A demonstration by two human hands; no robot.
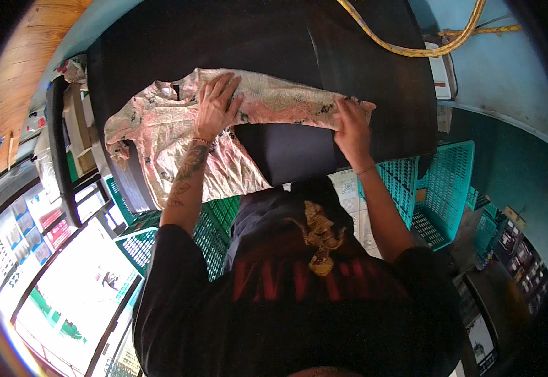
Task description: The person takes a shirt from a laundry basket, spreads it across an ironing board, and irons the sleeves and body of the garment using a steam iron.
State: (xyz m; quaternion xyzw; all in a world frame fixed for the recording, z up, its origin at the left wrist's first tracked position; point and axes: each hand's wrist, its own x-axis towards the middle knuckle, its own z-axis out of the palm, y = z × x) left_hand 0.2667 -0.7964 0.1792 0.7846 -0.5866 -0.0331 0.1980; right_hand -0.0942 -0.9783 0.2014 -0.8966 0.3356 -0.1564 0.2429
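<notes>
A pink and cream patterned long-sleeved shirt (175,118) lies spread on a black padded table (274,42). One sleeve stretches to the right; the other is bunched at the left. My left hand (216,106) rests flat, fingers spread, on the shoulder part where the right-hand sleeve begins. At the cuff end of that sleeve is my right hand (353,127), fingertips on the fabric, slightly blurred; whether it pinches the cloth cannot be told. The shirt's lower hem hangs at the table's near edge, partly behind my left forearm.
A yellow hose (396,48) loops over the table's far right corner. Turquoise plastic baskets (450,188) stand below at the right, and green ones (212,231) under the near edge. A black padded bar (62,151) stands at the left, near a bright opening.
</notes>
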